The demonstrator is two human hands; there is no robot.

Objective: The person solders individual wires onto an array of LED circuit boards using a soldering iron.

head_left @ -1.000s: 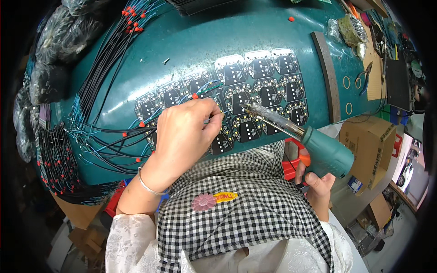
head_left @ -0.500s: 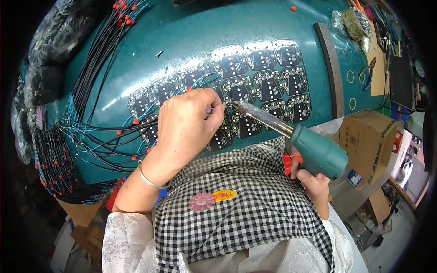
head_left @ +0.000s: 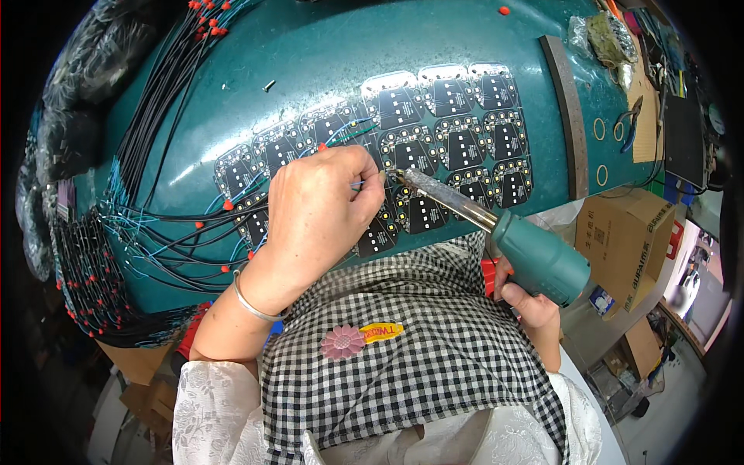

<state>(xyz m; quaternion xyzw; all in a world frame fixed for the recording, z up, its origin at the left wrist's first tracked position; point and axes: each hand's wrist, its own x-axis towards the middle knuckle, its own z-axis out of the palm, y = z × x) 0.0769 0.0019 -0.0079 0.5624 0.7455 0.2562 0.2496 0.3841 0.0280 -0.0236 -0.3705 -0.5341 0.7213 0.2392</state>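
My left hand (head_left: 322, 205) pinches a thin blue wire (head_left: 356, 185) over a panel of black circuit boards (head_left: 463, 144). Its fingertips are beside a solder pad, and the wire's end is hard to make out. My right hand (head_left: 532, 308) is closed round the handle of a green soldering gun (head_left: 542, 260), much of whose grip is hidden behind its body. The metal tip meets the board just right of my left fingertips. Black cables (head_left: 167, 213) with blue ends run under my left hand, and some wires lie across the boards further left.
A bundle of black cables (head_left: 159, 116) with red caps stretches to the far left. At the right lie a dark metal bar (head_left: 565, 116), rubber bands and pliers (head_left: 632, 124). A cardboard box (head_left: 620, 240) stands below the table's right edge. Plastic-wrapped bundles (head_left: 77, 147) line the left.
Both hands keep nearly the same place, with the wire and the soldering gun still held at the board. The view has shifted only very slightly.
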